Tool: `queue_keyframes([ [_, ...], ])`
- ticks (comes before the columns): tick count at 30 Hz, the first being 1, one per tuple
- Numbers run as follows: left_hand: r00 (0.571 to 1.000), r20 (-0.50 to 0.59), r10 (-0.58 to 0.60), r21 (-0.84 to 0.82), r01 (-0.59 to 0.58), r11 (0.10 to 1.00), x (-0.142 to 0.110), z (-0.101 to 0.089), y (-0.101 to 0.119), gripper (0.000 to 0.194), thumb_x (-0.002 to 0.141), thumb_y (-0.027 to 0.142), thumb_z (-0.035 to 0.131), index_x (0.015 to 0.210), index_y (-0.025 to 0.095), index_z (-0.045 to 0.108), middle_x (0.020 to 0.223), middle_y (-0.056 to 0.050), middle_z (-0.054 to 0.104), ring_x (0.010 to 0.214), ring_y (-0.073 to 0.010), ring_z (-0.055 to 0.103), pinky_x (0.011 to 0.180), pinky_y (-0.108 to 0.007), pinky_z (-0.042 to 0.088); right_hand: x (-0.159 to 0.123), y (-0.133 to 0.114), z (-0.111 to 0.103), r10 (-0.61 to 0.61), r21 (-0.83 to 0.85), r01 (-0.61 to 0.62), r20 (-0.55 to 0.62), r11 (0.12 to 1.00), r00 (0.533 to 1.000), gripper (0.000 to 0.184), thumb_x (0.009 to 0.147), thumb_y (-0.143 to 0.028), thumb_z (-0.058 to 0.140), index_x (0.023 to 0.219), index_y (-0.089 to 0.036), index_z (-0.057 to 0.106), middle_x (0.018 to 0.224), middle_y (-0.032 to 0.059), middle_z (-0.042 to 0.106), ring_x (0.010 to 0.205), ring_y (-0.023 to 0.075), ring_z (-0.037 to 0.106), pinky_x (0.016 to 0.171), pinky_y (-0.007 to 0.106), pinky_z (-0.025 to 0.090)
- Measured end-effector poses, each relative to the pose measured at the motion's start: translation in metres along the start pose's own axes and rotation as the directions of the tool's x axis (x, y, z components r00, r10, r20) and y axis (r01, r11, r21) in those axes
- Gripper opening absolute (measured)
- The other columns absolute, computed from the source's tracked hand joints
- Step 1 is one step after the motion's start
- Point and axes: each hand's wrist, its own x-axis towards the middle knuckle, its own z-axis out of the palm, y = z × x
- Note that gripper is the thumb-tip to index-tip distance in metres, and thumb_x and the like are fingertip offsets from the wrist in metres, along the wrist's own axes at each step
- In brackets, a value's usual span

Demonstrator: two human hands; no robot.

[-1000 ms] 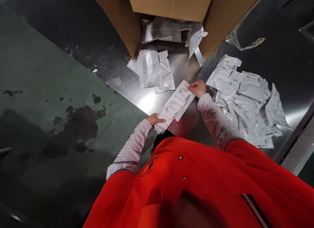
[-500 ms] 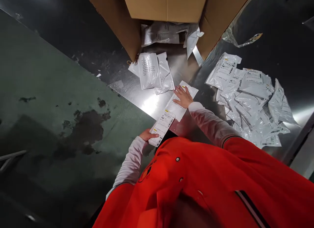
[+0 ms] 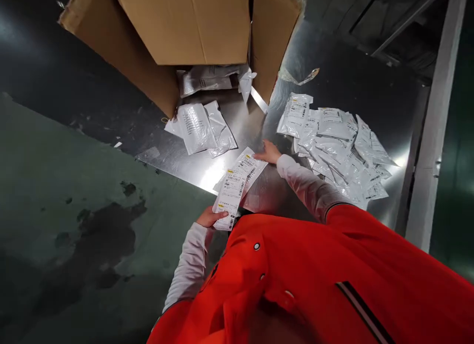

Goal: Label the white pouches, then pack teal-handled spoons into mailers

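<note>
Shifted from the middle of the mailer (image 3: 252, 169) to its edge, the right hand (image 3: 269, 152) is spread, grip wide. Right of the box (image 3: 185, 28), parcels (image 3: 335, 141) are piled; before it, the mailer is laid; nearer still, labels (image 3: 229, 200) are pinched by the left hand (image 3: 210, 217).

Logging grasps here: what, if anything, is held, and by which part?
The left hand holds the label strip by its lower end; the right hand touches a labelled mailer, grip unclear.
</note>
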Motion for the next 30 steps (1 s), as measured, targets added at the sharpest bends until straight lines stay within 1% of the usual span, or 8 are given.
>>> queue_keyframes([
  [5, 0.999, -0.031, 0.01, 0.033, -0.009, 0.999, -0.002, 0.002, 0.013, 0.058, 0.035, 0.049, 0.102, 0.079, 0.017, 0.081, 0.086, -0.014, 0.082, 0.081, -0.0346, 0.078, 0.076, -0.045, 0.062, -0.012, -0.043, 0.032, -0.398, -0.065, 0.437, 0.309, 0.897, 0.864, 0.069, 0.068, -0.039, 0.094, 0.13, -0.02, 0.069, 0.131, 0.0144, 0.072, 0.141, 0.0347, 0.052, 0.126, 0.056, 0.026],
  [11, 0.989, -0.135, 0.062, 0.012, -0.061, 0.998, -0.019, -0.014, -0.005, 0.064, 0.038, 0.058, 0.1, 0.084, 0.018, 0.082, 0.093, -0.012, 0.083, 0.089, -0.0368, 0.079, 0.084, -0.046, 0.063, -0.013, -0.027, 0.01, -0.346, 0.079, 0.353, 0.476, 0.932, 0.808, 0.031, 0.065, -0.038, 0.095, 0.073, -0.017, 0.073, 0.074, 0.0028, 0.075, 0.088, 0.0229, 0.073, 0.092, 0.032, 0.054],
  [15, 0.983, -0.171, 0.062, -0.017, -0.066, 0.998, -0.019, -0.019, -0.014, 0.068, 0.037, 0.058, 0.1, 0.088, 0.017, 0.082, 0.097, -0.014, 0.083, 0.094, -0.0391, 0.078, 0.089, -0.049, 0.062, -0.024, 0.042, -0.049, -0.015, 0.345, 0.005, 0.026, 0.939, 1.0, 0.031, 0.081, -0.044, 0.084, 0.077, -0.017, 0.07, 0.075, 0.0038, 0.077, 0.074, 0.0196, 0.073, 0.075, 0.031, 0.06],
  [19, 0.986, -0.161, 0.049, -0.028, -0.055, 0.998, -0.01, -0.007, -0.001, 0.075, 0.027, 0.057, 0.101, 0.085, 0.013, 0.081, 0.096, -0.018, 0.082, 0.096, -0.0412, 0.077, 0.095, -0.053, 0.06, -0.034, 0.096, -0.105, 0.332, 0.364, -0.217, -0.293, 0.906, 0.897, 0.04, 0.101, -0.045, 0.052, 0.09, -0.01, 0.07, 0.077, 0.007, 0.077, 0.08, 0.0162, 0.074, 0.075, 0.027, 0.061],
  [21, 0.99, -0.126, 0.067, -0.046, -0.074, 0.996, -0.007, 0.002, 0.009, 0.075, 0.028, 0.056, 0.101, 0.085, 0.012, 0.08, 0.097, -0.017, 0.082, 0.098, -0.0407, 0.077, 0.096, -0.053, 0.059, -0.035, 0.096, -0.11, 0.411, 0.269, -0.325, -0.394, 0.907, 0.822, 0.039, 0.093, -0.038, 0.067, 0.101, 0.0, 0.069, 0.102, 0.0208, 0.077, 0.106, 0.025, 0.073, 0.089, 0.036, 0.061],
  [24, 0.989, -0.101, 0.112, -0.096, -0.122, 0.988, -0.002, 0.014, 0.02, 0.072, 0.03, 0.054, 0.102, 0.085, 0.013, 0.08, 0.096, -0.015, 0.082, 0.098, -0.038, 0.077, 0.097, -0.051, 0.059, -0.028, 0.052, -0.083, 0.298, -0.017, -0.333, -0.402, 0.943, 0.866, 0.057, 0.082, -0.026, 0.081, 0.129, 0.001, 0.064, 0.141, 0.0347, 0.059, 0.137, 0.0437, 0.053, 0.109, 0.059, 0.047],
  [27, 0.985, -0.107, 0.135, -0.142, -0.149, 0.979, 0.001, 0.021, 0.022, 0.072, 0.031, 0.054, 0.102, 0.085, 0.012, 0.08, 0.094, -0.014, 0.082, 0.094, -0.0359, 0.077, 0.094, -0.049, 0.059, -0.003, -0.033, -0.036, -0.074, -0.269, 0.031, -0.152, 0.963, 0.986, 0.054, 0.094, -0.036, 0.07, 0.14, -0.008, 0.063, 0.149, 0.0263, 0.057, 0.141, 0.0423, 0.049, 0.114, 0.062, 0.041],
  [30, 0.982, -0.124, 0.144, -0.175, -0.165, 0.971, -0.004, 0.023, 0.016, 0.073, 0.033, 0.054, 0.102, 0.088, 0.011, 0.081, 0.095, -0.015, 0.082, 0.095, -0.0358, 0.077, 0.093, -0.048, 0.059, 0.044, -0.12, 0.004, -0.47, -0.285, 0.452, 0.004, 0.845, 0.883, 0.06, 0.102, -0.048, 0.058, 0.156, -0.023, 0.051, 0.17, 0.013, 0.036, 0.159, 0.04, 0.022, 0.123, 0.071, 0.022],
])
